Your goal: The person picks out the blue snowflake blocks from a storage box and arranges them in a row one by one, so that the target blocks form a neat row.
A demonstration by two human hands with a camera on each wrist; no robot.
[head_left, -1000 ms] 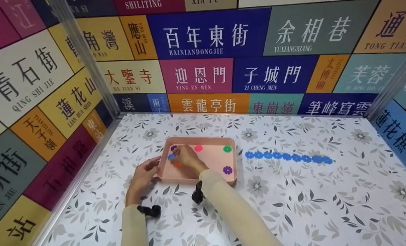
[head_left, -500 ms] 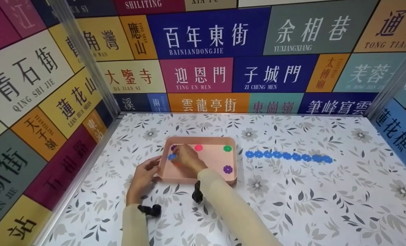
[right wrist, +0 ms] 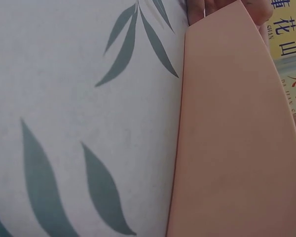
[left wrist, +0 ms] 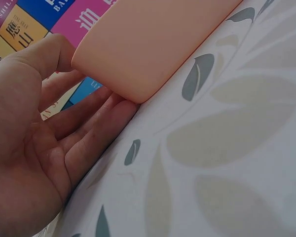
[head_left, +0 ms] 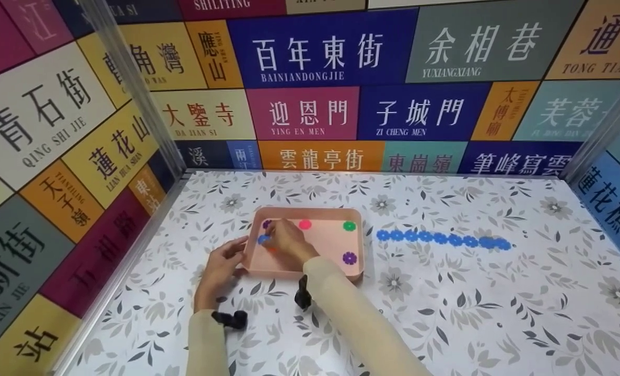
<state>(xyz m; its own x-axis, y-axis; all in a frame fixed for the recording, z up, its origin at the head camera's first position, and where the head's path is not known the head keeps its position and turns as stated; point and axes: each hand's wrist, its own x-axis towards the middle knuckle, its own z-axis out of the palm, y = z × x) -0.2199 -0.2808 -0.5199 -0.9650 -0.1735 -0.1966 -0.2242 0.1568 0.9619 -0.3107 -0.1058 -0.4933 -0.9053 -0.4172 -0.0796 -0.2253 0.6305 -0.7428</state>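
A shallow pink tray (head_left: 315, 272) stands on the table, holding several flower-shaped plastic discs. My left hand (head_left: 220, 269) holds the tray's near left corner; in the left wrist view the thumb is at the rim and the other fingers (left wrist: 96, 131) reach along the wall's lower edge. Inside the tray my right hand (head_left: 289, 243) has curled fingers pinching at a blue flower disc (head_left: 263, 239), whose far part is covered. An orange disc (head_left: 272, 249) shows partly under the hand. In the right wrist view the tray wall (right wrist: 232, 128) hides the right fingertips.
Purple (head_left: 349, 258), green (head_left: 349, 226) and pink discs (head_left: 305, 224) lie in the tray; another purple disc (head_left: 267, 224) is beyond the right fingers. Right of the tray runs a row of blue flower discs (head_left: 440, 238). Sign-printed panels (head_left: 320, 52) surround the flower-patterned table.
Both hands keep almost the same place at the tray. The head view has shifted slightly; the discs and the blue row look unchanged.
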